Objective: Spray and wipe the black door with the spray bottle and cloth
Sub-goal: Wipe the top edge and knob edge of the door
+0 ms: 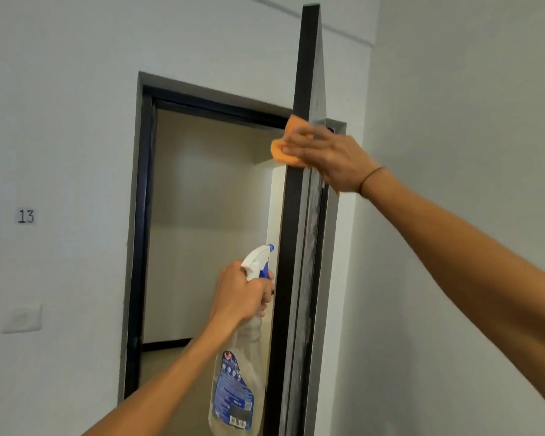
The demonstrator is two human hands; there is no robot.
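The black door (291, 247) stands open, seen almost edge-on in the middle of the view. My right hand (324, 155) holds an orange cloth (284, 145) against the door's edge, high up. Lower down, my left hand (243, 294) grips the neck of a clear spray bottle (238, 372) with a white and blue trigger head. The nozzle points toward the door edge, close to it. The door's wide face to the right looks streaked and wet.
A dark door frame (139, 247) surrounds the opening into a cream-walled room. On the white wall at left sit a "13" label (26, 216) and a light switch (22, 318). Another white wall (453, 89) runs close on the right.
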